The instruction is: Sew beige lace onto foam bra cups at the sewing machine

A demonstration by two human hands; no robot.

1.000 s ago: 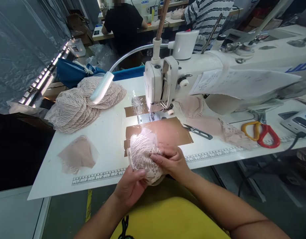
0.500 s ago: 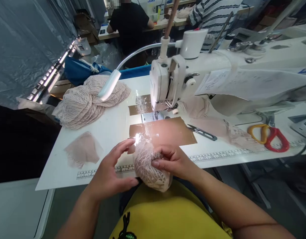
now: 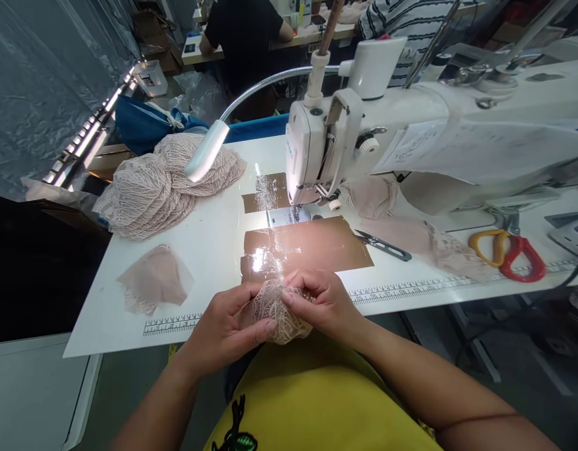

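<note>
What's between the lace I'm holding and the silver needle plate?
In the head view, a brown patch on the white tabletop lies between the lace and plate.

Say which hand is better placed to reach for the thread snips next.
Probably the right hand: it is nearer the thread snips, which lie on its side. The left hand is farther off and would likely cross past the right. Both hold the lace piece.

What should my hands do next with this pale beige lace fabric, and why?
Perhaps ease the pale beige lace fabric flatter: the left hand and right hand both hold it, yet it looks bunched and rounded, on the near side of the white sewing machine.
</note>
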